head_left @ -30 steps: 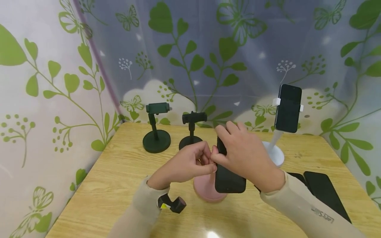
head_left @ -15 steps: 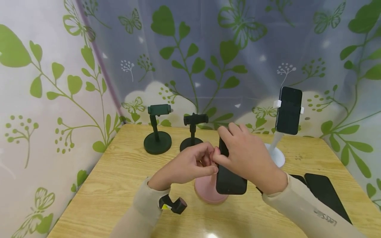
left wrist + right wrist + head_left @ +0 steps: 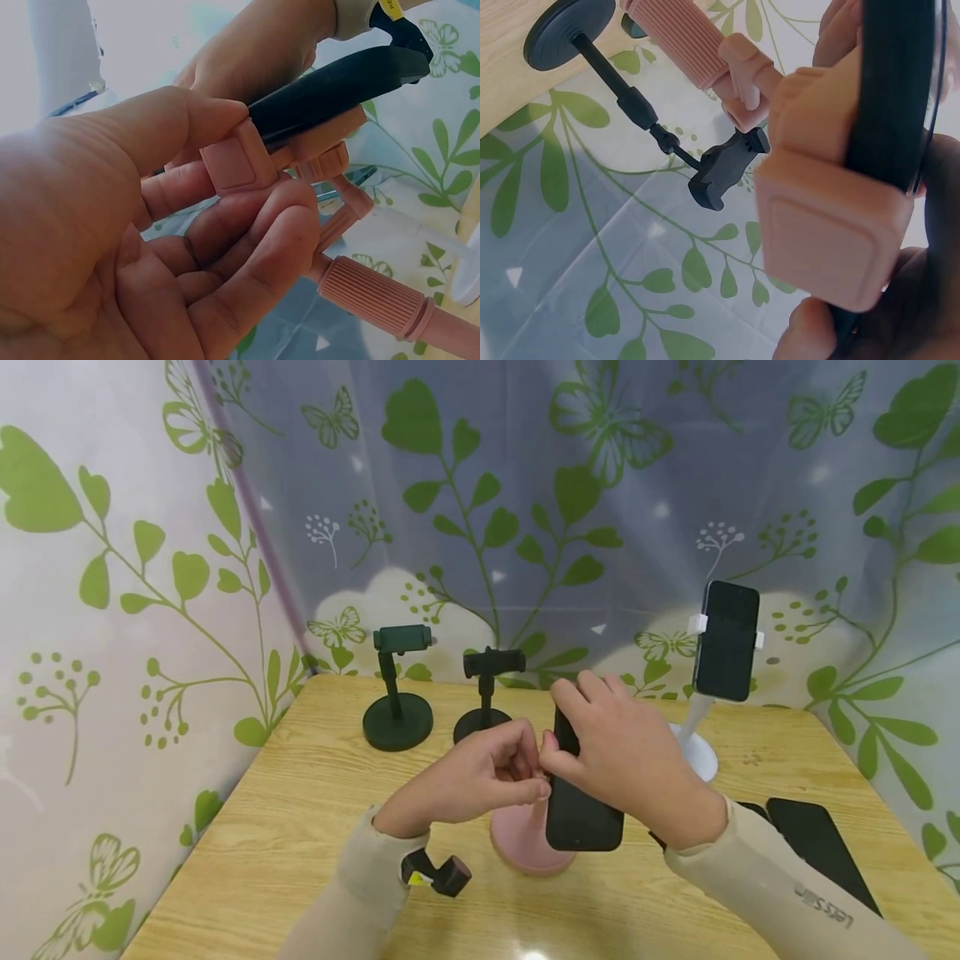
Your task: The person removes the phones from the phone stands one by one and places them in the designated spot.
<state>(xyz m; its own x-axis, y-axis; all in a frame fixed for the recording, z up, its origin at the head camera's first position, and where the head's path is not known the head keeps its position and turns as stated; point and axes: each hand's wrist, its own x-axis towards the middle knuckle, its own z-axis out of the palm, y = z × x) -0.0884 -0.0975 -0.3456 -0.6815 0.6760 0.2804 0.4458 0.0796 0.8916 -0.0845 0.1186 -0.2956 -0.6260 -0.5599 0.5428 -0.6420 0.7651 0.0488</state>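
Note:
A black smartphone (image 3: 585, 818) stands tilted at the head of a pink phone stand, whose round base (image 3: 525, 847) shows on the table. My right hand (image 3: 622, 747) grips the phone from above, its fingers over the upper edge and the thumb at the left side. At the phone's left edge, my left hand (image 3: 476, 777) pinches the stand's pink clamp end (image 3: 238, 161) between thumb and fingers. The left wrist view shows the phone (image 3: 330, 94) lying against the clamp. In the right wrist view the opposite clamp end (image 3: 829, 229) sits at the phone's other edge.
Behind my hands stand a dark green phone stand (image 3: 397, 722) and a black phone stand (image 3: 486, 718). At the right, a white stand (image 3: 699, 752) holds another phone (image 3: 727, 641). More black phones lie on the table by my right forearm, one at the far right (image 3: 821, 852).
The head view has shifted slightly, so the scene sits a little lower. Both hands and the phone keep nearly the same place against each other.

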